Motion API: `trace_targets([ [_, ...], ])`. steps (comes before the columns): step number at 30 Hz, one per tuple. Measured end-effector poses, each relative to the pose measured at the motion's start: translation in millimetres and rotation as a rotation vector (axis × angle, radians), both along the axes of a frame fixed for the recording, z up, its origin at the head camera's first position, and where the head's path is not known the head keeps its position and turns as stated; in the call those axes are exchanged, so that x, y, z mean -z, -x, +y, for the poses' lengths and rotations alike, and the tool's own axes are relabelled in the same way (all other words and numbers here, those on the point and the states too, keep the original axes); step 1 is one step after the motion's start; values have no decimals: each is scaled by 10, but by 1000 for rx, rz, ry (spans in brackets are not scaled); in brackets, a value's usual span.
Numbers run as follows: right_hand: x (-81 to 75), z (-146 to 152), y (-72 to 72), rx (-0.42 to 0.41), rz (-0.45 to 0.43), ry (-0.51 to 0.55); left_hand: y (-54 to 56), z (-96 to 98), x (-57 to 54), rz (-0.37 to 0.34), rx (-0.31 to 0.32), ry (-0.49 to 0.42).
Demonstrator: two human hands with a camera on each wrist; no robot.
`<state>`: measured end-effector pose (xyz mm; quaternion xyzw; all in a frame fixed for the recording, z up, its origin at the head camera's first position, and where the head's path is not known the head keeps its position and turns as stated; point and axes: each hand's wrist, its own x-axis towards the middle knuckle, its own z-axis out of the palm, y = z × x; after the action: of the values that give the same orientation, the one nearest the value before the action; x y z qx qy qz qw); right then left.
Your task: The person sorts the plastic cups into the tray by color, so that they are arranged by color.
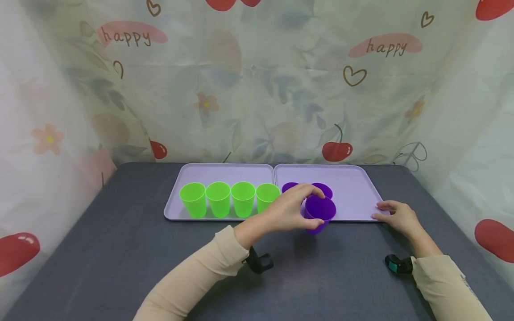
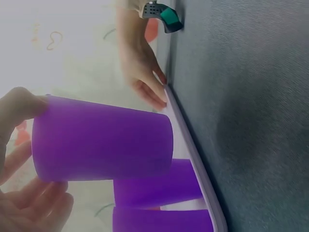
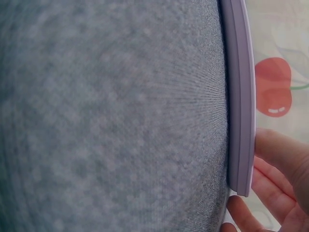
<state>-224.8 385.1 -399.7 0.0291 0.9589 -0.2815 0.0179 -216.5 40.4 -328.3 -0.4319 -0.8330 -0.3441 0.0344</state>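
Observation:
My left hand (image 1: pixel 295 209) holds a purple cup (image 1: pixel 321 208) by its rim, thumb on the near side and fingers on the far side. In the left wrist view this purple cup (image 2: pixel 101 140) is raised above the table, its base higher than the bases of two other purple cups (image 2: pixel 161 186). Those two stand in the right-hand lilac tray (image 1: pixel 353 191), partly hidden by the hand in the head view. My right hand (image 1: pixel 399 217) grips that tray's near right corner; in the right wrist view its thumb and fingers lie about the tray rim (image 3: pixel 245 96).
Several green cups (image 1: pixel 218 200) stand in a row in the left-hand lilac tray (image 1: pixel 229 171), which adjoins the right one. Both trays lie on a dark grey table (image 1: pixel 120 249). A patterned curtain (image 1: pixel 257 89) rises behind and at both sides.

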Motion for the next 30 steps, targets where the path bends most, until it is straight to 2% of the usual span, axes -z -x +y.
trace_targets([
  [6, -7, -19, 0, 19, -10, 11, 20, 105, -41, -22, -3, -9],
  [13, -19, -44, -11, 25, 2, 20, 43, 252, -85, 12, 19, -33],
  [19, -24, -43, -13, 19, 11, 18, 93, 391, -96, 10, 14, -32],
  [30, -20, -27, -17, 14, -1, 13, 215, 640, -40, 42, -67, -3],
])
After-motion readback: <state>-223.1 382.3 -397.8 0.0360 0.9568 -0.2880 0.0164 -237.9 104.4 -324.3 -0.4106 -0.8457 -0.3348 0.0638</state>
